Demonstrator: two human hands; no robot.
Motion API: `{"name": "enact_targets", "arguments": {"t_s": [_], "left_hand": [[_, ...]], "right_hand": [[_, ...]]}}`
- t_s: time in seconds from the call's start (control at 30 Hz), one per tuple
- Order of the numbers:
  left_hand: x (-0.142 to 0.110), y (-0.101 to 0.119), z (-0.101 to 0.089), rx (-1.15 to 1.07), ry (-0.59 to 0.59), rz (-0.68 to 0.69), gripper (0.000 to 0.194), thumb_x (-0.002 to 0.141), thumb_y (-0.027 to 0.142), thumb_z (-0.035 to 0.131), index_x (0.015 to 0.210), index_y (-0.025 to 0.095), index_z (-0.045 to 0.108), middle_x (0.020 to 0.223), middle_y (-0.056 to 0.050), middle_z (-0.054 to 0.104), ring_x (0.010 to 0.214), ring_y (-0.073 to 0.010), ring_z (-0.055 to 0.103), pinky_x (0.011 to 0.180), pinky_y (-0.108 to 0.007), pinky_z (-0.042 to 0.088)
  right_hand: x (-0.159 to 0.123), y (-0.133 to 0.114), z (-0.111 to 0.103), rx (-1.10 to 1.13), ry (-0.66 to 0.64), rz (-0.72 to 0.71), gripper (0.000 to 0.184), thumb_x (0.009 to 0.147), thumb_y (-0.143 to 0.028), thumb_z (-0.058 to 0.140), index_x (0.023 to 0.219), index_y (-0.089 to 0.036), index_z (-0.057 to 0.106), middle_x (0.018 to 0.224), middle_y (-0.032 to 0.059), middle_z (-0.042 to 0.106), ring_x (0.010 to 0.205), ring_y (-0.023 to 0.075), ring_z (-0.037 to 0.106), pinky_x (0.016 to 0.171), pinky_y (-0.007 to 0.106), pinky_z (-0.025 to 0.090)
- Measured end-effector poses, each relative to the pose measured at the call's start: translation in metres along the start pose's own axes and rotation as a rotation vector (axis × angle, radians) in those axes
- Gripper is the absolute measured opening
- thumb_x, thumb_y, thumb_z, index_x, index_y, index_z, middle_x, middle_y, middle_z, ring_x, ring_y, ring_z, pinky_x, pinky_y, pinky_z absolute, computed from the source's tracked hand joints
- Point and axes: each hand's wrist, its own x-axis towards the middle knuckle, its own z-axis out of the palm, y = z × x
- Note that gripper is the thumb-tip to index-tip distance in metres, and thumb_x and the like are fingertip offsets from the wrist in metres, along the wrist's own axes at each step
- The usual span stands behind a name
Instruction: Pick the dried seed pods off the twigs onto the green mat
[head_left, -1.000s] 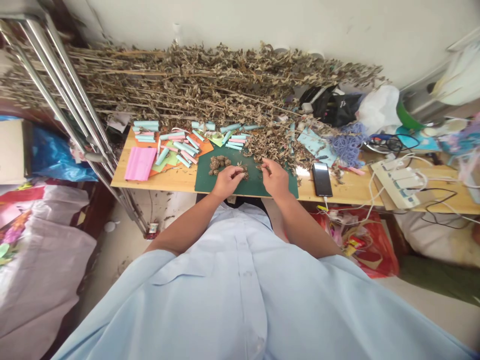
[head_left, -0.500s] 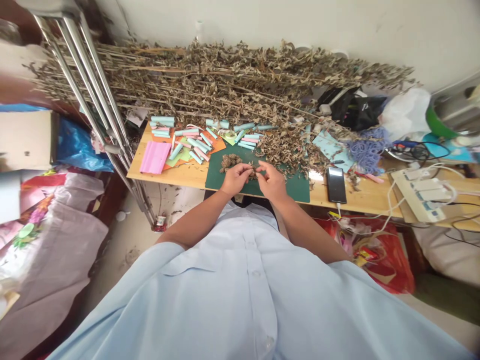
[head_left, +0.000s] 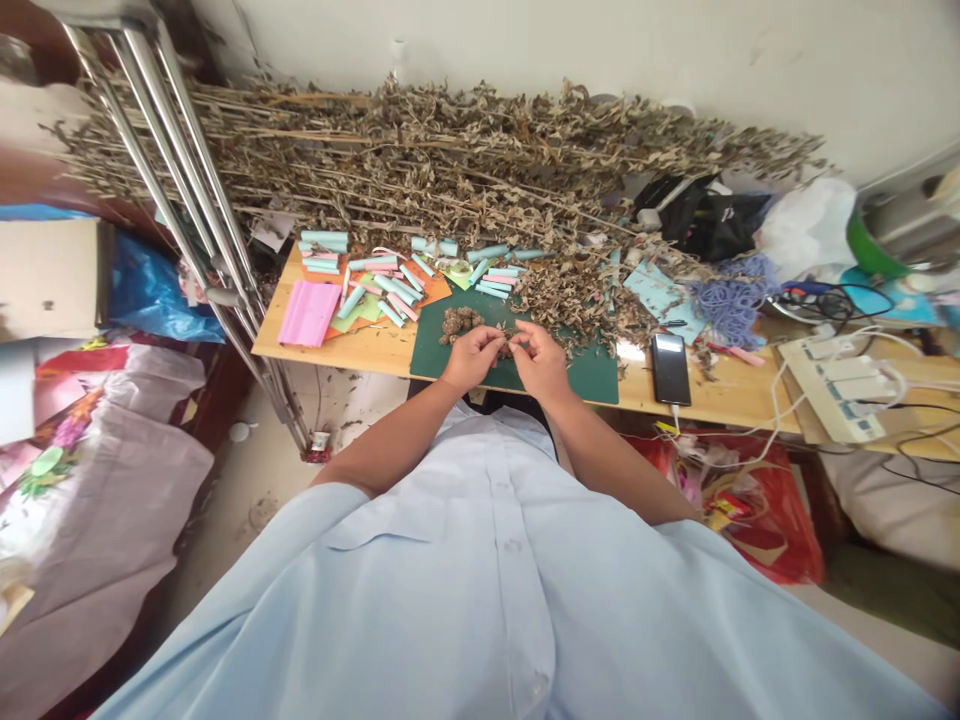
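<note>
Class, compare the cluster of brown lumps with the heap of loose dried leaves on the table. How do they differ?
Form: the brown lumps look rounded and compact, while the leaf heap is loose and flaky.
Size: the brown lumps make a small group; the leaf heap spreads much wider.
Place: the brown lumps sit on the green mat, while the leaf heap reaches past its edge.
Shared: both look brownish and dry.

The mat [head_left: 596, 380] was green, the dried leaves [head_left: 562, 302] grey-brown, the desk [head_left: 375, 352] yellow-brown, the rolls [head_left: 394, 291] light blue and pink.
</note>
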Motion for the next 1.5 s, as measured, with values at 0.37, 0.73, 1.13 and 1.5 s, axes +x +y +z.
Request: {"name": "enact_targets", "arguments": {"t_s": [0.37, 0.73, 1.13, 1.5], "left_hand": [[0.000, -0.003, 0.000, 0.046, -0.026, 0.064, 0.022, 0.089, 0.033, 0.066, 0.102, 0.016, 0.073, 0.081, -0.003, 0.071, 0.064, -0.0107, 0.061, 0.063, -0.022, 0.050], [0.000, 0.005, 0.001, 0.270, -0.035, 0.150, 0.014, 0.090, 0.020, 0.060, 0.095, 0.015, 0.072, 0.086, -0.003, 0.071, 0.079, -0.0137, 0.063, 0.074, -0.025, 0.049], [0.001, 0.005, 0.002, 0.324, 0.010, 0.102, 0.013, 0.086, 0.015, 0.057, 0.091, 0.015, 0.069, 0.080, -0.001, 0.067, 0.073, -0.0125, 0.059, 0.069, -0.023, 0.046], [0.001, 0.003, 0.001, 0.249, 0.068, 0.067, 0.013, 0.090, 0.023, 0.059, 0.094, 0.016, 0.069, 0.085, -0.003, 0.069, 0.078, -0.0135, 0.062, 0.074, -0.025, 0.049]], "right_hand": [[0.001, -0.003, -0.002, 0.015, -0.006, 0.004, 0.043, 0.090, -0.028, 0.055, 0.133, -0.023, 0.057, 0.101, 0.0041, 0.074, 0.069, 0.0153, 0.062, 0.071, 0.032, 0.053], [0.000, -0.003, -0.007, -0.179, -0.027, -0.107, 0.043, 0.092, -0.024, 0.052, 0.134, -0.021, 0.056, 0.102, 0.0059, 0.075, 0.081, 0.0201, 0.068, 0.084, 0.035, 0.054], [0.006, -0.001, -0.016, -0.256, 0.019, -0.151, 0.035, 0.093, -0.023, 0.050, 0.126, -0.018, 0.059, 0.105, 0.0095, 0.075, 0.086, 0.0226, 0.070, 0.088, 0.038, 0.054], [-0.011, 0.000, -0.025, 0.025, 0.010, 0.054, 0.030, 0.089, -0.033, 0.057, 0.115, -0.021, 0.064, 0.094, 0.0049, 0.074, 0.068, 0.0165, 0.064, 0.071, 0.032, 0.054]]}}
